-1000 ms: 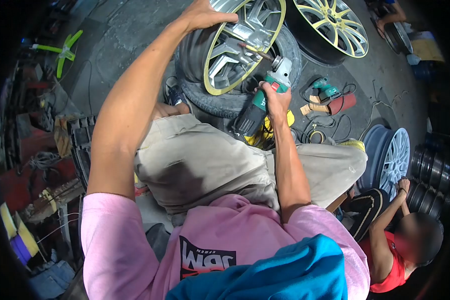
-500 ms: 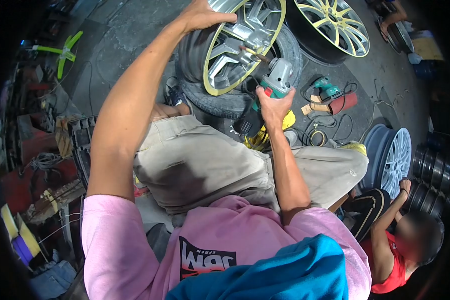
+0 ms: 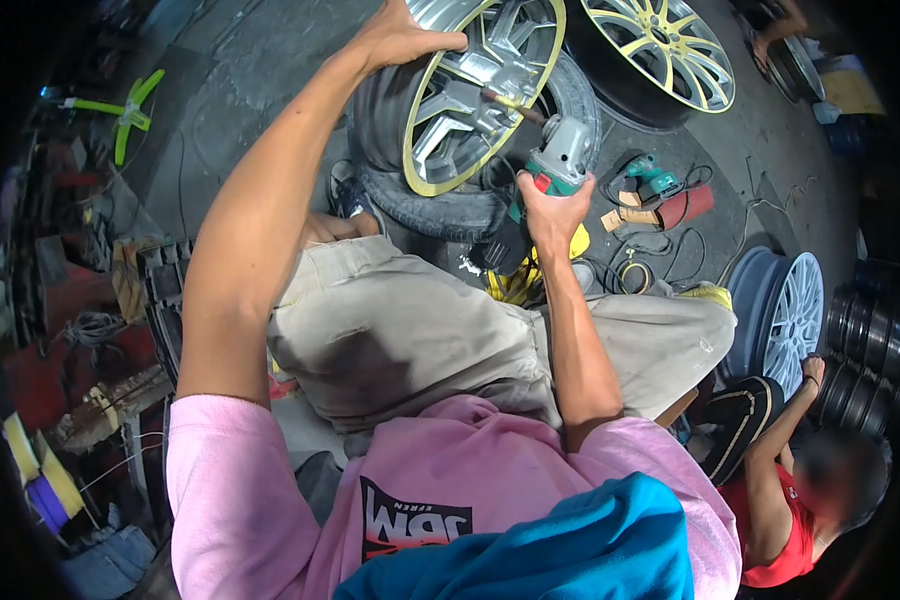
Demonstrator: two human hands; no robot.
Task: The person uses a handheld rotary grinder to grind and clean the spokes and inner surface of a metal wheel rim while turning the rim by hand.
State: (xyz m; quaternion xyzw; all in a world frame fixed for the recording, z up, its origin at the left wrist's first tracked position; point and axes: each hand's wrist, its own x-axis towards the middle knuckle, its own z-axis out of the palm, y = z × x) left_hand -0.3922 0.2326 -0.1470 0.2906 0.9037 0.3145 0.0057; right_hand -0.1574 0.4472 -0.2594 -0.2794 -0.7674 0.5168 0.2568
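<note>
An alloy wheel (image 3: pixel 515 85) with silver spokes and a yellow-edged rim stands tilted before me, propped on black tires (image 3: pixel 435 212). My left hand (image 3: pixel 400 42) grips its upper left edge, with the thumb lying over the rim and the other fingers hidden behind. Wrapped around the green and grey body of an angle grinder (image 3: pixel 562 155) is my right hand (image 3: pixel 555 208). A thin rod-like attachment (image 3: pixel 510 103) runs from the grinder's head up to the spokes near the hub. Whether its tip touches the metal I cannot tell.
A second wheel with yellow spokes (image 3: pixel 660 45) lies at upper right. Another green power tool (image 3: pixel 652 178), cords and a red sanding roll (image 3: pixel 685 205) lie on the floor. At lower right a person in red (image 3: pixel 790 520) holds a silver wheel (image 3: pixel 795 315).
The wheel and my left hand have shifted very slightly left in view. The grinder's head is a little higher and to the right, still held in my right hand.
</note>
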